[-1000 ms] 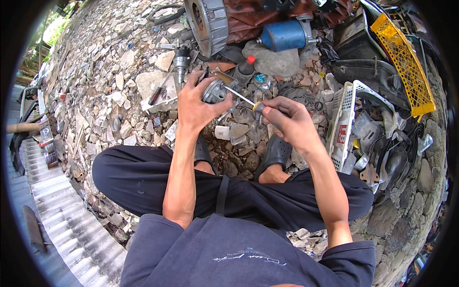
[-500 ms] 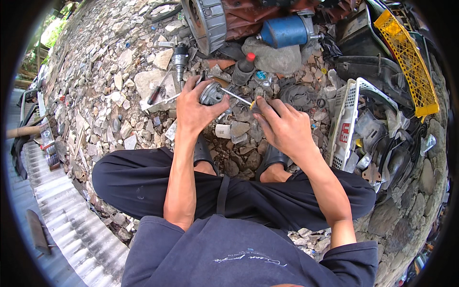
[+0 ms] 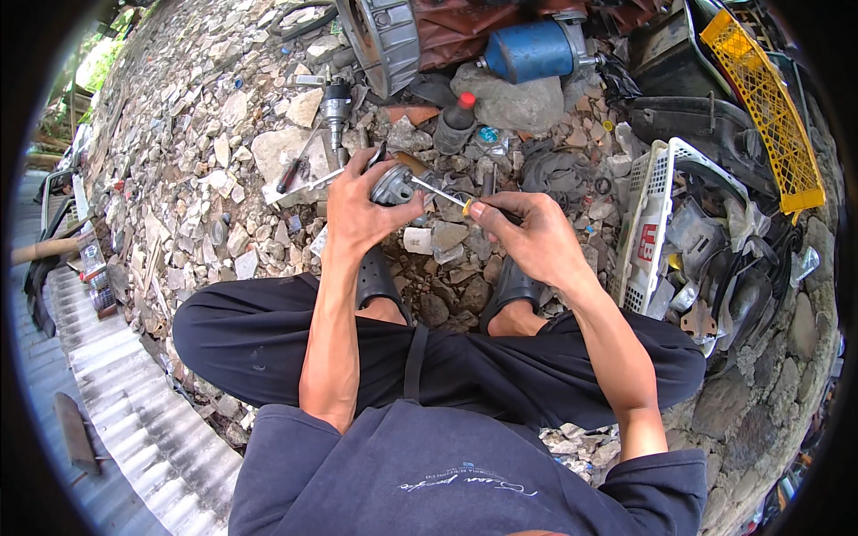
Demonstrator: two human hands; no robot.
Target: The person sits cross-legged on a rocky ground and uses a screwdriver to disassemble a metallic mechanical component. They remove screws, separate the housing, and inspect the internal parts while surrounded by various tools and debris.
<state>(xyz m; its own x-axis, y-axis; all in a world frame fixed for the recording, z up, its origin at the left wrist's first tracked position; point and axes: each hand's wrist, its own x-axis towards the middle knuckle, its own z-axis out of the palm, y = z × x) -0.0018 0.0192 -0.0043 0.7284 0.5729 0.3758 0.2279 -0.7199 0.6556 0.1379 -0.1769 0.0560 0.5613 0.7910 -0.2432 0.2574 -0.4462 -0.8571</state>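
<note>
The left hand (image 3: 356, 213) is wrapped around a round grey metal part (image 3: 391, 186), its thumb and fingers on opposite sides. The right hand (image 3: 534, 237) pinches the handle of a screwdriver (image 3: 440, 191) narrowly between thumb and fingers; the shaft slants up and leftward to the metal part, with its tip at the side of that part. The part is held above the stony ground (image 3: 188, 170), just left of the right hand.

Below the hands are two dark shoes (image 3: 516, 290). Beyond the hands, between them, stands a dark bottle (image 3: 454, 134) with a red cap. Left of the left hand, another screwdriver (image 3: 290, 173) lies on a flat stone (image 3: 268, 150), and a metal cylinder (image 3: 336, 107) lies just past it.

Farther beyond the right hand, a blue canister (image 3: 532, 54) rests by a large rock (image 3: 514, 100). To the right hand's right stands a white crate (image 3: 636, 237) of scrap, with a yellow grille (image 3: 764, 116) farther out.
</note>
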